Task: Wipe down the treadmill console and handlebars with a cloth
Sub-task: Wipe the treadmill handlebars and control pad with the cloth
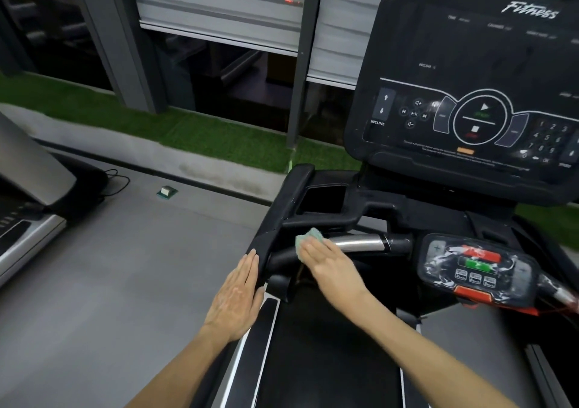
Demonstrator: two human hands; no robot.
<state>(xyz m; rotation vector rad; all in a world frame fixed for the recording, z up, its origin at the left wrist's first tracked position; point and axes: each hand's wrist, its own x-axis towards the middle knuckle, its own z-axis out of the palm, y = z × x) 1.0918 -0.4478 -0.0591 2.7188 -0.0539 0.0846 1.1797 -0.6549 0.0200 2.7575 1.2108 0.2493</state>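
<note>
Grey gym floor, treadmill on the right. Right hand (329, 263) presses the green cloth (308, 238) flat-fingered onto the near handlebar (357, 243). Left hand (238, 295) rests flat against the side rail (272, 219). Can't tell if the console (463, 94) has been wiped yet.

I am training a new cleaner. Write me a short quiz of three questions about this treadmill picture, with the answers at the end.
1. True or false: the left hand holds the green cloth.
2. Which part does the green cloth touch? A) the running belt B) the front handlebar C) the floor
3. Which word is printed at the top of the console?

Key
1. False: the right hand presses it with flat fingers, and the left hand rests on the side handrail.
2. B
3. Fitness
</note>
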